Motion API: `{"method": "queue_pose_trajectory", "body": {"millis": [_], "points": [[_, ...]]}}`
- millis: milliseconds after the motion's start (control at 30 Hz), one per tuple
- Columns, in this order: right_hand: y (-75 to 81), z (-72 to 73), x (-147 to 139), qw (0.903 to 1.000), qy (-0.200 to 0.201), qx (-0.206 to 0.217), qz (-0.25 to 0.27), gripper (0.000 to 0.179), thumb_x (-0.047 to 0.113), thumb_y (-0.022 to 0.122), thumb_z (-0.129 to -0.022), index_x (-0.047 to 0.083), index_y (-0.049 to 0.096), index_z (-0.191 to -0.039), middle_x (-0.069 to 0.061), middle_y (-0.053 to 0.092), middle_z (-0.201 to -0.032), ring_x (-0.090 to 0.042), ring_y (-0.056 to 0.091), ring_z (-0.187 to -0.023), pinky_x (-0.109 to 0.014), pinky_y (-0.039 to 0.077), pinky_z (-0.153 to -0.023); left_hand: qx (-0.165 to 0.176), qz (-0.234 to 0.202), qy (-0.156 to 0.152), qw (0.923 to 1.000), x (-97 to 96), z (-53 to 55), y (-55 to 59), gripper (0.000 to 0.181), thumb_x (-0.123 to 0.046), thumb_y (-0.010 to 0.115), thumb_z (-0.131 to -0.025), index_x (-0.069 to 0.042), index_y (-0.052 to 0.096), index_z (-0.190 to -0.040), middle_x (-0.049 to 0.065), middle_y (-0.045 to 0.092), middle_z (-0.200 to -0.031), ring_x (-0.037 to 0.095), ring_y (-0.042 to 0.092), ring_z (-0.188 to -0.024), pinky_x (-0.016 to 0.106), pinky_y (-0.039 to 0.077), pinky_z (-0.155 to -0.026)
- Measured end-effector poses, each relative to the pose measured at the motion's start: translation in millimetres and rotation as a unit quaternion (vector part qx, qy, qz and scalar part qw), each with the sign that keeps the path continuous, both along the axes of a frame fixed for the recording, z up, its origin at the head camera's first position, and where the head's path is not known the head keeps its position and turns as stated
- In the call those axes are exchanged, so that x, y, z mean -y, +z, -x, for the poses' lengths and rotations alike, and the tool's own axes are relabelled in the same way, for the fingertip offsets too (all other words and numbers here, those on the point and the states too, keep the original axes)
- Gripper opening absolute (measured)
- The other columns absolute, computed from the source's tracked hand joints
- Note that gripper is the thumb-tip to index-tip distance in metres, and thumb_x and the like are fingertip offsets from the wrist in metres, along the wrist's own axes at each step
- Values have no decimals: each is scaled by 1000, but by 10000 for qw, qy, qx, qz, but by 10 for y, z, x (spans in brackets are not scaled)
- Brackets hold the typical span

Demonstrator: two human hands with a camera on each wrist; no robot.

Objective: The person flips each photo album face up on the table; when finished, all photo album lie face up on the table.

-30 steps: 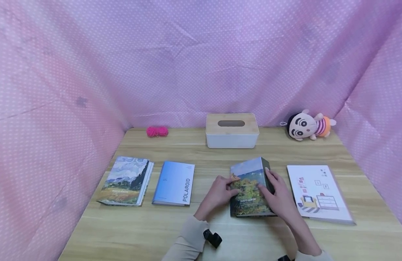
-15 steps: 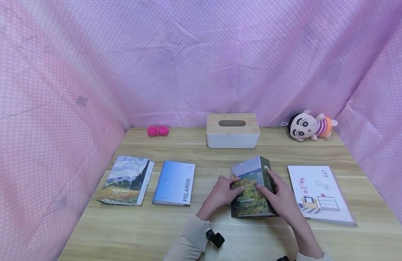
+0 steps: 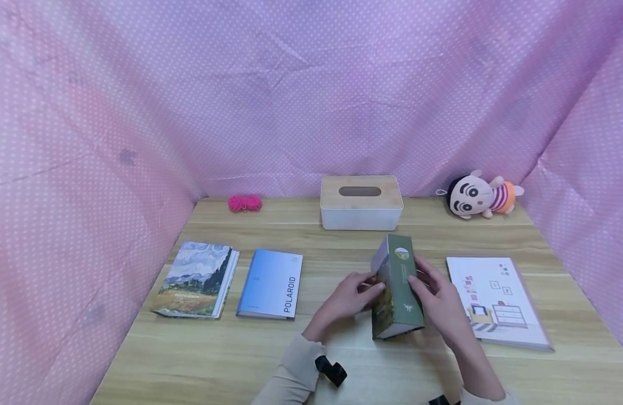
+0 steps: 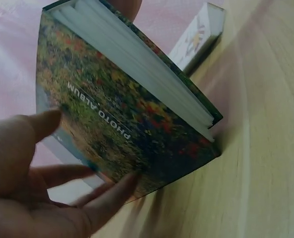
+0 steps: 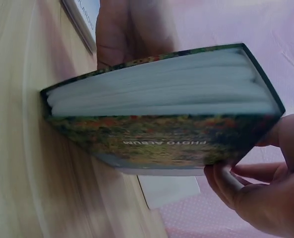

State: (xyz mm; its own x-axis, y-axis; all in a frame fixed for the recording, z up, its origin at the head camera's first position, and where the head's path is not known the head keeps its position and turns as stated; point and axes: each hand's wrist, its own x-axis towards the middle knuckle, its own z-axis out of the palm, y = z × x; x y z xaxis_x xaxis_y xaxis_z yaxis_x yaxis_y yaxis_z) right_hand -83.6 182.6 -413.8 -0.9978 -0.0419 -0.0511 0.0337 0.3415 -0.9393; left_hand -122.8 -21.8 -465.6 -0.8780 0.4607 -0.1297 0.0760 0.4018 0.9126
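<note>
A thick photo album (image 3: 403, 295) with a painted garden cover stands tilted on the table, its green spine facing up. My right hand (image 3: 439, 298) grips it by the spine edge, thumb on the spine and fingers against the far cover. On the opposite side, my left hand (image 3: 349, 297) touches the painted cover with fairly straight fingertips. In the left wrist view, the thumb and fingers of that left hand (image 4: 42, 198) lie spread against the cover (image 4: 107, 109). White page edges (image 5: 166, 84) show in the right wrist view.
A landscape-covered album (image 3: 192, 281) and a blue Polaroid album (image 3: 271, 284) lie left. A white illustrated album (image 3: 496, 301) lies right. Behind are pink yarn (image 3: 244, 203), a wood-topped tissue box (image 3: 361, 219) and a plush doll (image 3: 481, 196). Pink polka-dot cloth (image 3: 311, 101) surrounds the table.
The photo album has turned up from lying cover-side up to standing with its spine up. My right thumb has shifted from the cover onto the spine. The other things stay put.
</note>
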Motion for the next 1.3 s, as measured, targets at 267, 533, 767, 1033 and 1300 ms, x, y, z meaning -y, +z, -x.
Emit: {"method": "queue_pose_trajectory", "body": {"millis": [267,533,767,1033,1300], "points": [[-32,22,134,9983,168,-437,349,49,25,50,-100,14,39,-147,-16,47,-143,-28,46,-128,-4,40,-90,299,-1239,274,9915,96,-24,183,51,-43,53,-96,-40,36,-144,-1,47,-140,20,53,-124,26,52,-89],[-96,76,229,9944,577,-391,790,50,25,48,-101,12,37,-148,-16,42,-147,-30,41,-134,-7,40,-94,80,-1239,347,9917,238,-28,353,59,-35,59,-95,-38,32,-147,0,45,-142,23,52,-125,33,49,-96],[-287,123,275,9906,932,124,990,53,31,45,-102,10,33,-149,-13,32,-154,-27,38,-135,-22,44,-99,-33,-941,433,9946,349,-25,391,59,-35,60,-94,-39,34,-146,-1,46,-143,21,53,-123,35,48,-98],[-443,100,365,9926,1070,539,188,56,38,51,-98,16,37,-148,-18,40,-148,-34,41,-134,-47,36,-108,-64,-322,619,9975,500,-29,435,63,-43,64,-90,-38,35,-146,3,41,-148,28,52,-124,41,49,-95],[-485,102,426,9916,1097,592,-350,64,36,57,-96,8,34,-148,-23,30,-151,-45,43,-130,-51,43,-102,-105,58,625,9980,659,3,456,64,-39,65,-90,-25,39,-146,8,47,-141,28,54,-116,36,53,-85]]}}
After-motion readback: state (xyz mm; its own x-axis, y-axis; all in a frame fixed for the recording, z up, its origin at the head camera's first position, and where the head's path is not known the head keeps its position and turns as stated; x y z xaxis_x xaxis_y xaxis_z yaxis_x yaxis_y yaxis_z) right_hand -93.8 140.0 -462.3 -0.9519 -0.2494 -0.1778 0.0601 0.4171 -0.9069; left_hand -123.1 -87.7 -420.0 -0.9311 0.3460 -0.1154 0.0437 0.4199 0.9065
